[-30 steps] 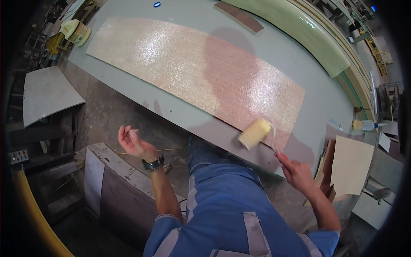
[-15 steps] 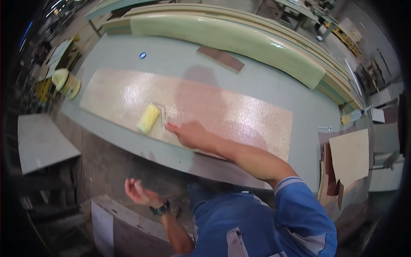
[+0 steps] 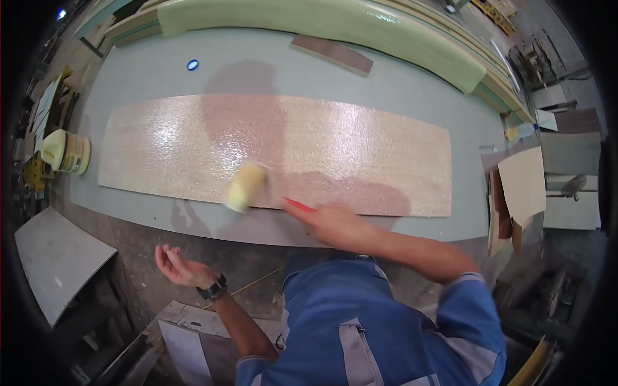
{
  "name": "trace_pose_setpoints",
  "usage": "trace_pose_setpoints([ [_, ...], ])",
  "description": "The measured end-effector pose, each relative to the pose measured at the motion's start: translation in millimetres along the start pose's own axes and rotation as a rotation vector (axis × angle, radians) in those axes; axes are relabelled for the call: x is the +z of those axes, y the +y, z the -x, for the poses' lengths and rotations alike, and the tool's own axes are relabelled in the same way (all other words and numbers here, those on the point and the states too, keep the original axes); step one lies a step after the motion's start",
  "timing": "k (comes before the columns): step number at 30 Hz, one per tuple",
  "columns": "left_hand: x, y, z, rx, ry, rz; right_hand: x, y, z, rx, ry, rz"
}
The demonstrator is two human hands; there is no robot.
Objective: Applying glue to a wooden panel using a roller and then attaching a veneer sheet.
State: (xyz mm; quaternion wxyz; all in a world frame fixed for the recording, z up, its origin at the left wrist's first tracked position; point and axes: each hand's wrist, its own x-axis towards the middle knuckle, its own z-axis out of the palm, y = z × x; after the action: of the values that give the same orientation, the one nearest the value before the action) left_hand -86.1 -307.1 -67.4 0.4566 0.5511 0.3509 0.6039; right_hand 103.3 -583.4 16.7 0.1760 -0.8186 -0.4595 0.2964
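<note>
A paint roller point(image 3: 246, 186) with a fuzzy yellow sleeve is at the near edge of a long wood veneer sheet point(image 3: 360, 148). My right hand point(image 3: 329, 224) is closed around its red handle; the roller is blurred by motion. Wet, shiny coating covers the sheet, with glare in places. Off the near side of the table, my left hand point(image 3: 184, 266) hangs in the air with loosely curled fingers and nothing in it.
The sheet lies on a grey table point(image 3: 148, 74). Around it are a yellowish jug point(image 3: 66, 152), a blue-rimmed cap point(image 3: 192, 65), a brown offcut point(image 3: 331, 54), a curved pale-green panel point(image 3: 270, 16), a small bottle point(image 3: 520, 132) and stacked veneer pieces point(image 3: 523, 186).
My right hand has drawn the roller toward the sheet's near edge and slightly right. The view has shifted, so the sheet appears straighter. My left hand still hangs off the near side.
</note>
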Motion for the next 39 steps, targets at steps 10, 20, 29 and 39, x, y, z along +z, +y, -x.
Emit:
trace_pose_setpoints([
  [10, 38, -10, -14, 0.016, -0.152, 0.003, 18, 41, 94, 0.130, 0.105, 0.164],
  [20, 87, -12, 36, 0.180, -0.331, -0.072, 12, 76, 189, 0.288, 0.078, 0.099],
  [29, 104, 22, 60, 0.216, -0.374, -0.079, -40, 151, 225, 0.274, 0.041, 0.110],
  [39, 90, 32, 89, 0.085, -0.266, -0.073, -98, 215, 416, 0.601, -0.004, 0.162],
])
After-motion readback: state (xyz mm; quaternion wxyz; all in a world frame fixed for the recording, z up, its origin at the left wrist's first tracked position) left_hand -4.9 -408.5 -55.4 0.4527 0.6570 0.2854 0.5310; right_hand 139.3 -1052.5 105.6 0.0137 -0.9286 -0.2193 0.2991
